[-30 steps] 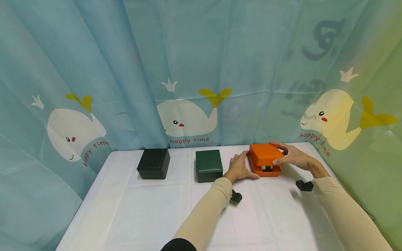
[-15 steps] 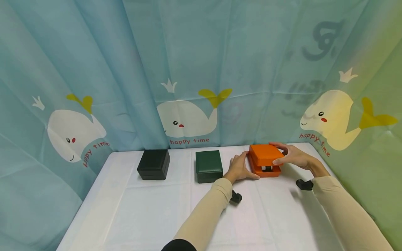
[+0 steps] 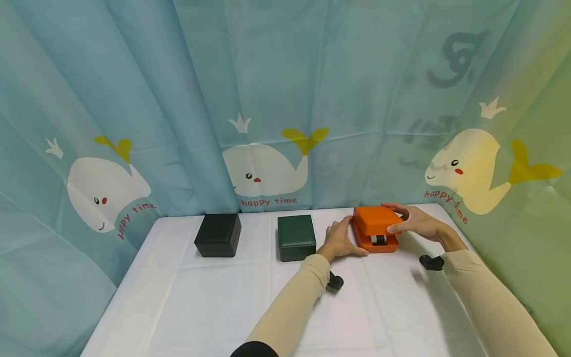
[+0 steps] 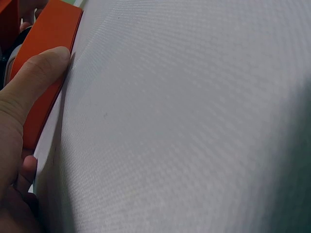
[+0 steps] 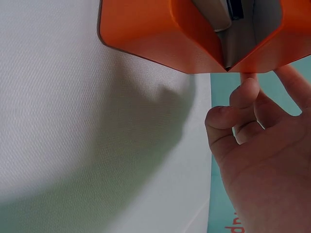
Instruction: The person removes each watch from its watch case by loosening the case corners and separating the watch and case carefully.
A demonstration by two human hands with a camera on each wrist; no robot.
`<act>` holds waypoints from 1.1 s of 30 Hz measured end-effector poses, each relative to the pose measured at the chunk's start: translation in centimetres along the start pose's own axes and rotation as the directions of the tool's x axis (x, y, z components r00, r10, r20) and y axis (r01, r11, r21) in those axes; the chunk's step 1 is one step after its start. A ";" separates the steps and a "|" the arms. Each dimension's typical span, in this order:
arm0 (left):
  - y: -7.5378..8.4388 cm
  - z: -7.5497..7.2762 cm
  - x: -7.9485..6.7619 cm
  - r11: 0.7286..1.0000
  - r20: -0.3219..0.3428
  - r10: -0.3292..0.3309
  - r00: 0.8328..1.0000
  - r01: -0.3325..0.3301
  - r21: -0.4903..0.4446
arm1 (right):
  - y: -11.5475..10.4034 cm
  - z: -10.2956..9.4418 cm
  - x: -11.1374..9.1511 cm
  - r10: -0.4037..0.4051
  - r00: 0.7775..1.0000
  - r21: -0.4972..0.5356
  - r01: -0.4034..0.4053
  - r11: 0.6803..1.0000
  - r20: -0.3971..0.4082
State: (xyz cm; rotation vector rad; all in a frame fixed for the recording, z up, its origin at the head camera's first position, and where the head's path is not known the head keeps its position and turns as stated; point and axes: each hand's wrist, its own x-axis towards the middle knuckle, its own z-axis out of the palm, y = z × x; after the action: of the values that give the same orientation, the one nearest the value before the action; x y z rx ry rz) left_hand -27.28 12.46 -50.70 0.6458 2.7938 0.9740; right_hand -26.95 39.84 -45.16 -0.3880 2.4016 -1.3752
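Observation:
An orange hinged box (image 3: 376, 216) stands at the back right of the table with its lid partly raised. Through the gap shows a light cushion-like piece (image 5: 212, 13) with a dark band. My left hand (image 3: 340, 240) holds the box's base (image 4: 54, 30), its thumb pressed along the front side and its other fingers at the left side. With my right hand (image 3: 421, 223) I grip the lid at its right side, thumb at the front corner and fingers toward the back. In the right wrist view some of these fingers are hidden behind the lid.
A dark green box (image 3: 296, 237), closed, sits just left of my left forearm. Farther left is a closed black box (image 3: 218, 235). All stand on a white-covered table (image 3: 214, 307), with a blue whale-print curtain (image 3: 276, 74) hanging behind and a green one at right.

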 end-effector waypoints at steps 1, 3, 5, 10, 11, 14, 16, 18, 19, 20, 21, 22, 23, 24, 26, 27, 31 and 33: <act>0.0 0.0 0.0 1.000 0.001 0.001 1.000 -0.001 -0.003 | 0.0 0.0 0.0 0.000 1.000 0.005 0.000 1.000 0.000; 0.0 -0.1 -0.1 1.000 0.003 0.003 1.000 -0.003 -0.006 | 0.0 -0.1 0.0 0.004 1.000 0.010 -0.004 1.000 -0.001; 0.0 -0.2 -0.1 1.000 0.004 0.004 1.000 -0.004 -0.007 | 0.0 -0.1 0.0 0.002 1.000 0.014 -0.002 1.000 0.002; 0.0 -0.2 -0.2 1.000 0.001 0.005 1.000 -0.005 -0.018 | -0.1 -0.2 0.1 0.001 1.000 0.017 -0.001 1.000 -0.005; 0.0 -0.1 -0.2 1.000 0.001 0.005 1.000 -0.005 -0.019 | -0.2 -0.2 0.1 0.003 1.000 0.022 -0.003 1.000 -0.008; -0.1 -0.1 -0.1 1.000 0.002 0.001 1.000 -0.001 -0.017 | -0.4 -0.3 0.2 0.012 1.000 0.028 -0.012 1.000 -0.020; -0.1 -0.1 -0.1 1.000 0.001 -0.001 1.000 0.001 -0.015 | -0.5 -0.3 0.3 0.019 1.000 0.042 -0.018 0.999 -0.023; -0.1 -0.1 0.0 1.000 0.000 -0.002 1.000 0.002 -0.011 | -0.6 -0.4 0.4 0.025 0.999 0.060 -0.023 0.998 -0.022; -0.1 -0.1 0.0 1.000 -0.001 -0.001 1.000 0.001 -0.011 | -0.7 -0.3 0.5 0.030 0.999 0.072 -0.028 0.997 -0.022; -0.1 -0.1 0.0 1.000 -0.004 0.001 1.000 -0.001 -0.010 | -0.7 -0.4 0.6 0.036 0.999 0.085 -0.034 0.996 -0.021; -0.1 -0.1 0.0 1.000 -0.006 0.003 1.000 -0.003 -0.008 | -0.7 -0.4 0.7 0.045 0.999 0.102 -0.042 0.994 -0.020; -0.1 0.0 0.0 1.000 -0.007 0.006 1.000 -0.006 -0.004 | -0.8 -0.4 0.7 0.053 0.998 0.114 -0.050 0.992 -0.021; -0.1 0.0 0.0 1.000 -0.009 0.007 1.000 -0.008 -0.001 | -0.8 -0.4 0.9 0.064 0.998 0.125 -0.061 0.990 -0.020; -0.1 0.0 0.0 1.000 -0.013 0.009 1.000 -0.009 -0.002 | -0.9 -0.5 0.9 0.072 0.997 0.128 -0.069 0.989 -0.020; -0.2 0.0 0.0 1.000 -0.015 0.011 1.000 -0.011 0.001 | -1.0 -0.6 1.1 0.089 0.996 0.134 -0.085 0.987 -0.023; -0.2 0.1 0.0 1.000 -0.016 0.012 1.000 -0.012 0.002 | -1.1 -0.7 1.2 0.095 0.995 0.132 -0.092 0.987 -0.022; -0.2 0.1 0.0 1.000 -0.017 0.008 1.000 -0.008 0.002 | -1.4 -0.9 1.6 0.108 0.994 0.145 -0.104 0.984 -0.025; -0.2 0.1 0.1 1.000 -0.015 0.006 1.000 -0.005 0.010 | -1.5 -1.0 1.8 0.125 0.992 0.157 -0.119 0.980 -0.029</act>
State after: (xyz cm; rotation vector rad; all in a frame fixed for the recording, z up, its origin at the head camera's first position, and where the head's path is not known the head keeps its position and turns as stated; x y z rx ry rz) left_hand -27.43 12.45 -50.92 0.6507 2.8131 0.9696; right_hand -28.86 39.15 -43.67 -0.1715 2.2874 -1.5132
